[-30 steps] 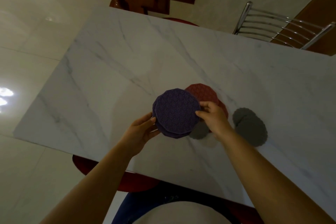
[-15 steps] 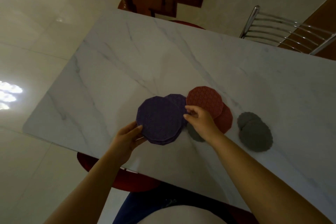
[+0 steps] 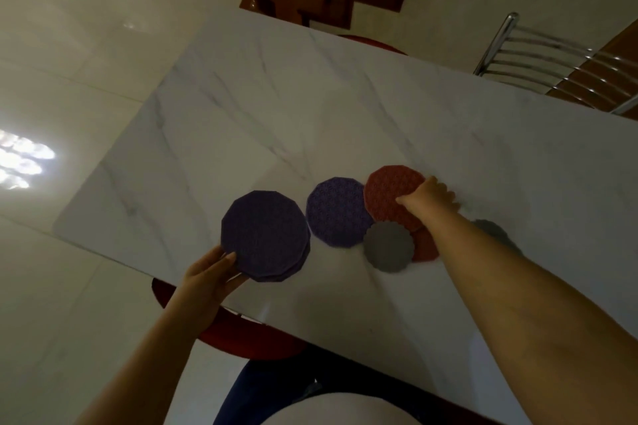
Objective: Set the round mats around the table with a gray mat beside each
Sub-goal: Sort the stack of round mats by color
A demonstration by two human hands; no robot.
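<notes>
Nearest, the left hand (image 3: 210, 274) comes in from 7 o'clock and pinches a small stack of purple mats (image 3: 265, 236) at its near edge, thumb on top and fingers (image 3: 238, 281) underneath; the stack sits over the near rim of the marble table (image 3: 276, 107), and whether it rests on the surface or is lifted I cannot tell. Just beyond, toward 1 o'clock of the stack, a single purple mat (image 3: 336, 211) lies flat on the table, apart from the stack by a thin gap. At its 4 o'clock a scalloped gray mat (image 3: 387, 246) lies flat, overlapping a lower red mat (image 3: 426, 247) whose edge shows at its right. The right forearm crosses from 5 o'clock, partly hiding a second gray mat (image 3: 493, 231) behind it. Further out, the right hand (image 3: 429, 199) is closed on the right edge of the upper red mat (image 3: 393, 195), thumb on top; the fingers are blurred, so how they curl under is unclear. That mat overlaps the single purple mat's right side. Beyond the table at 2 o'clock stands a chrome chair (image 3: 538, 55)
</notes>
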